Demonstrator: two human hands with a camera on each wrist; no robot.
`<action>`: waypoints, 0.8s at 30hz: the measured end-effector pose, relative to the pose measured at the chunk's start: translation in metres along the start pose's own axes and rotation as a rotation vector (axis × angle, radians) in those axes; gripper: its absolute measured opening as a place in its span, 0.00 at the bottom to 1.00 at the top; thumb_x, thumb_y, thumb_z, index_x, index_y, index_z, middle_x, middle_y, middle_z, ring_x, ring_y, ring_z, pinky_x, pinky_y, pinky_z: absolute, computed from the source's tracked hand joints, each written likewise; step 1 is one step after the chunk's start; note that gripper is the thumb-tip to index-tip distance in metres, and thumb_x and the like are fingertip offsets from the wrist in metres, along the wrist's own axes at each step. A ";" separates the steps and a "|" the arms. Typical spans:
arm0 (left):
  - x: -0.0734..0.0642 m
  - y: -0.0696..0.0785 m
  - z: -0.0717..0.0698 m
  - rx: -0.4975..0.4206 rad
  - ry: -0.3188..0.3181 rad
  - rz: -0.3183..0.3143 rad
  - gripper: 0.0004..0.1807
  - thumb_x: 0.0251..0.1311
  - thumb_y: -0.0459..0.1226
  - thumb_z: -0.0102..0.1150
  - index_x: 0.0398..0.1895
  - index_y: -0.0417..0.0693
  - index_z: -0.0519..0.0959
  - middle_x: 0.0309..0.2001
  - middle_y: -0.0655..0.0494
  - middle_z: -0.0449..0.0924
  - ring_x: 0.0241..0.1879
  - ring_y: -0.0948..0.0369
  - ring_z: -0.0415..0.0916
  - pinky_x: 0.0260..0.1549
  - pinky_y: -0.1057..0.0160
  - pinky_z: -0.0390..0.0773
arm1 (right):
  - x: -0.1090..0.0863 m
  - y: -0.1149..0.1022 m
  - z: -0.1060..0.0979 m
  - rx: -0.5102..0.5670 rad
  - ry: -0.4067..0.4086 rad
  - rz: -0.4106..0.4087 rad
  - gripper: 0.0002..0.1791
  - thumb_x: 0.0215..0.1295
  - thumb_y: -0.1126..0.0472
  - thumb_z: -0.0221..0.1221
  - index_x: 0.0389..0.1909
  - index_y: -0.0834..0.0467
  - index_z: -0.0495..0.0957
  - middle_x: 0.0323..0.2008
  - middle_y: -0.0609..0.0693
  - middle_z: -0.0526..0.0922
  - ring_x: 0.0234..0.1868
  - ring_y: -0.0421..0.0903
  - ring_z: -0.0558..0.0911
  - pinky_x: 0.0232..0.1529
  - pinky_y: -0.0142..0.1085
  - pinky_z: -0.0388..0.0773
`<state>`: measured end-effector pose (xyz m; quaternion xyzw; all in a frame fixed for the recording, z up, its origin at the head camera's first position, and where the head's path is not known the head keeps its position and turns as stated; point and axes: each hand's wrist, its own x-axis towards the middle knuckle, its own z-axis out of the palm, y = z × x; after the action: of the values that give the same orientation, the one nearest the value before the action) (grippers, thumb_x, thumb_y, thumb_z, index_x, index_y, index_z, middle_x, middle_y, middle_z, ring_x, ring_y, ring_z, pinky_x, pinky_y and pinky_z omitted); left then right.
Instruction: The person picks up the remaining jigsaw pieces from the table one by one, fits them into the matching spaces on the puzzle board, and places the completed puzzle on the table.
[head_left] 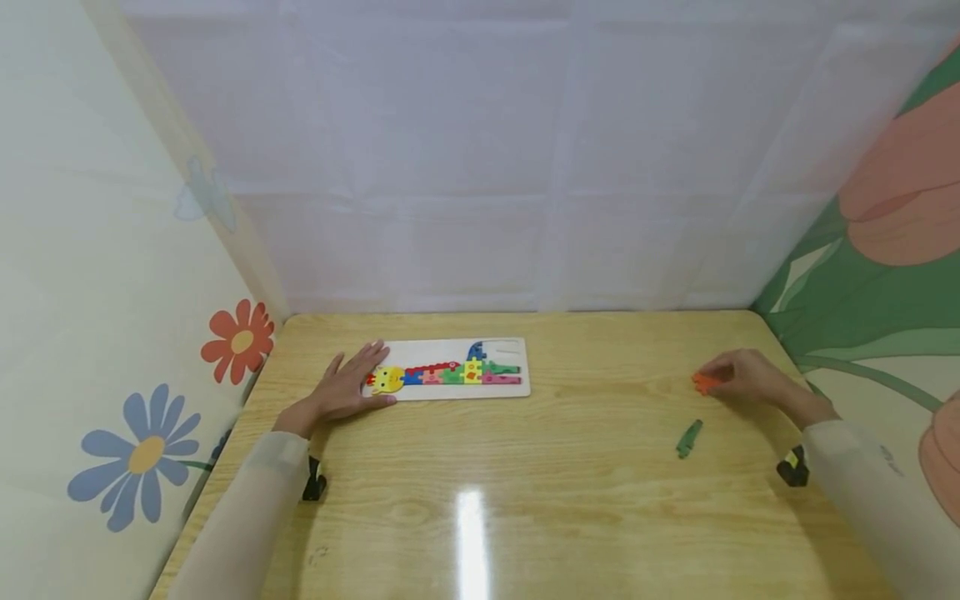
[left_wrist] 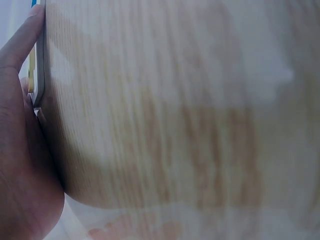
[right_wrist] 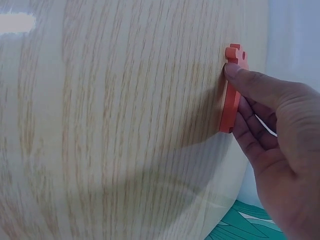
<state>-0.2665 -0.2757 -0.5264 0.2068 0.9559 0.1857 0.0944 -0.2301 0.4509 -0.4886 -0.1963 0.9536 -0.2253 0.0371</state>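
A white puzzle board (head_left: 450, 344) lies at the left of the table, with a giraffe made of colourful interlocking pieces in it. Several pieces fill it, from the yellow head (head_left: 387, 380) to the green and pink legs at the right; a bare white recess (head_left: 502, 348) shows at its upper right. My left hand (head_left: 347, 387) rests across the board's left end, fingers spread, thumb (left_wrist: 22, 37) along the near edge. Off to the right, my right hand (head_left: 746, 379) pinches an orange puzzle piece (right_wrist: 231, 100) between thumb and fingers, close over the table.
A loose green puzzle piece (head_left: 688, 439) lies on the wooden table (head_left: 585, 483), nearer than the right hand. White cloth (head_left: 480, 167) hangs behind the table, and flower-printed cloths stand at both sides.
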 end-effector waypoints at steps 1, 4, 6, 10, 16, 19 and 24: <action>0.000 0.000 0.000 -0.002 0.001 0.003 0.59 0.63 0.67 0.61 0.86 0.44 0.50 0.86 0.41 0.43 0.85 0.41 0.36 0.77 0.29 0.27 | 0.000 0.000 0.000 0.000 0.001 0.002 0.16 0.55 0.66 0.79 0.44 0.66 0.90 0.40 0.57 0.91 0.39 0.50 0.88 0.41 0.37 0.84; 0.000 0.000 0.001 -0.004 0.007 0.010 0.59 0.63 0.66 0.62 0.87 0.45 0.50 0.86 0.42 0.43 0.85 0.42 0.37 0.77 0.30 0.28 | -0.001 0.002 0.000 -0.001 0.009 -0.003 0.16 0.54 0.66 0.79 0.44 0.66 0.90 0.39 0.57 0.91 0.39 0.46 0.88 0.41 0.36 0.84; -0.001 0.000 0.000 -0.006 0.016 0.019 0.59 0.63 0.66 0.63 0.86 0.44 0.51 0.86 0.41 0.44 0.85 0.41 0.38 0.77 0.29 0.29 | -0.001 0.003 0.001 0.000 0.016 -0.012 0.16 0.54 0.67 0.79 0.43 0.66 0.90 0.39 0.56 0.92 0.38 0.43 0.87 0.40 0.35 0.84; -0.002 0.000 0.000 -0.013 0.026 0.030 0.58 0.63 0.65 0.63 0.86 0.43 0.52 0.86 0.41 0.44 0.85 0.40 0.38 0.76 0.28 0.29 | -0.001 0.005 0.001 0.000 0.022 -0.033 0.15 0.53 0.69 0.78 0.42 0.66 0.90 0.37 0.56 0.92 0.37 0.39 0.87 0.39 0.35 0.85; -0.002 -0.001 -0.001 -0.005 0.020 0.028 0.58 0.63 0.65 0.63 0.86 0.44 0.51 0.86 0.41 0.44 0.85 0.40 0.38 0.76 0.28 0.29 | -0.002 0.002 0.000 0.029 0.008 -0.008 0.13 0.55 0.70 0.77 0.42 0.67 0.90 0.38 0.57 0.92 0.37 0.38 0.87 0.39 0.33 0.84; -0.001 -0.001 0.000 0.005 0.012 0.023 0.58 0.63 0.65 0.63 0.86 0.45 0.50 0.86 0.42 0.44 0.85 0.41 0.38 0.77 0.29 0.29 | -0.002 0.000 -0.001 0.040 0.004 0.004 0.13 0.56 0.69 0.77 0.42 0.67 0.90 0.38 0.58 0.92 0.36 0.40 0.88 0.37 0.32 0.84; -0.001 -0.005 0.001 0.008 0.012 0.021 0.58 0.64 0.65 0.62 0.87 0.46 0.50 0.87 0.43 0.43 0.85 0.42 0.37 0.77 0.30 0.28 | -0.002 0.000 -0.002 0.035 0.010 0.010 0.12 0.56 0.68 0.77 0.41 0.67 0.90 0.38 0.58 0.92 0.37 0.45 0.89 0.36 0.32 0.83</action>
<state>-0.2670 -0.2796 -0.5290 0.2163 0.9550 0.1841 0.0860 -0.2281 0.4524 -0.4871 -0.1896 0.9506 -0.2428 0.0369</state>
